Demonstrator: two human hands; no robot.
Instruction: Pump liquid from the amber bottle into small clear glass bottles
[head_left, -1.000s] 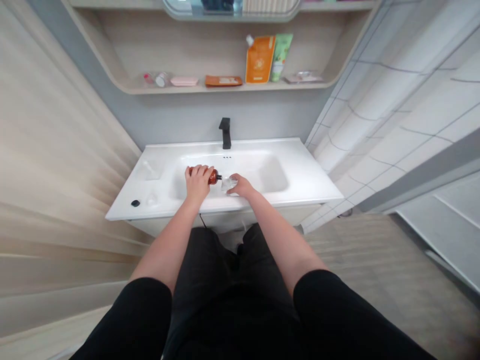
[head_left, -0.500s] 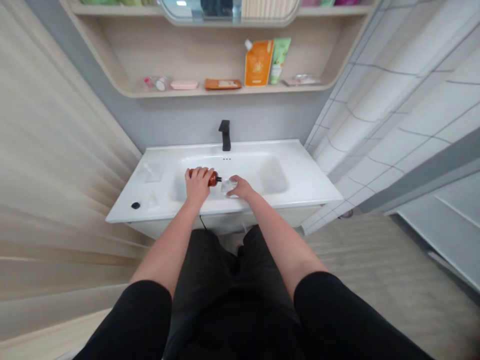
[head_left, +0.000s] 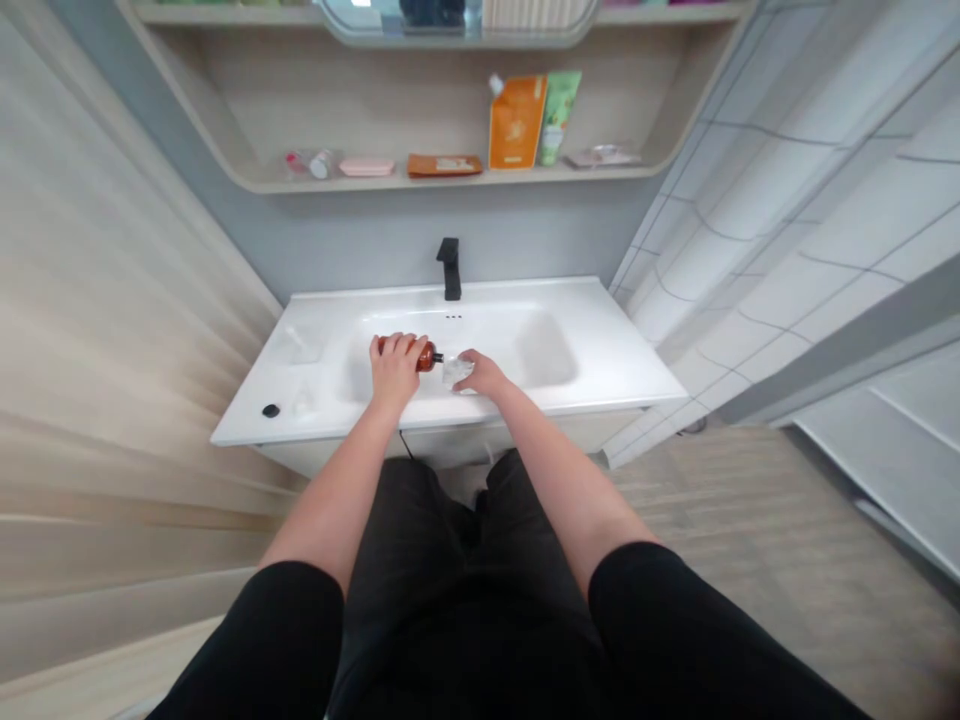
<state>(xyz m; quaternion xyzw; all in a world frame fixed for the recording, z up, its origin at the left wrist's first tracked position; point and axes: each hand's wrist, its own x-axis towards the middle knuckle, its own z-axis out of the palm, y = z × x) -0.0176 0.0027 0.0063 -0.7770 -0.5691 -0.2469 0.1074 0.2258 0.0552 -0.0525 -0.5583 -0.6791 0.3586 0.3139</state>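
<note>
1. Head view, the hands: the left hand [head_left: 394,368] has its fingers wrapped over a red-brown bottle [head_left: 426,357] above the sink basin [head_left: 538,345]. The bottle is tipped sideways, apparently to aim its dark neck at a clear cup [head_left: 454,372]. The right hand [head_left: 486,376] grips the cup from the right, seemingly to steady it close by; whether neck and cup touch cannot be told.
2. Head view, the surroundings: a black cap-like piece [head_left: 271,411] sits on the white countertop [head_left: 630,372], at left. Behind the basin stands a black faucet [head_left: 450,268]; above, a shelf [head_left: 360,187] holds an orange spouted pouch [head_left: 517,122]. White tiles [head_left: 780,220] line the right wall.
</note>
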